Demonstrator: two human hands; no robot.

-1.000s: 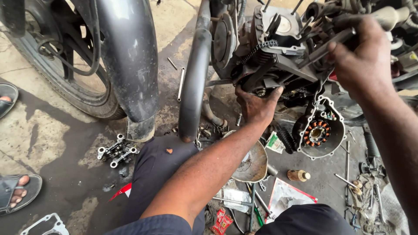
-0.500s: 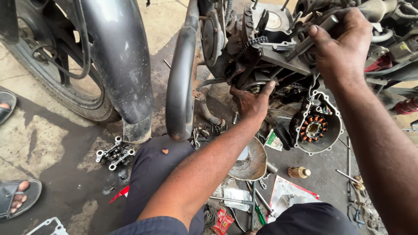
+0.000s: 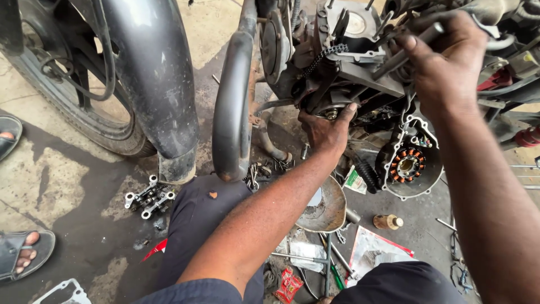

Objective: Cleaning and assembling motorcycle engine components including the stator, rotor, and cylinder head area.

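right hand [image 3: 450, 62], tool handle [image 3: 402, 53] slanting down-left, engine [image 3: 343, 67]

The left hand [image 3: 325, 130] reaches up from the six o'clock edge toward twelve, forearm bare and nearly straight, palm turned away, fingers curled, its thumb stretched up toward one o'clock; the wrist is bent slightly back. The right hand [image 3: 447, 62] sits high at about one o'clock, its forearm rising from the five o'clock corner, fingers [image 3: 413, 48] wrapped closed in a fist-like grip, knuckles toward the camera; the two hands are well apart.
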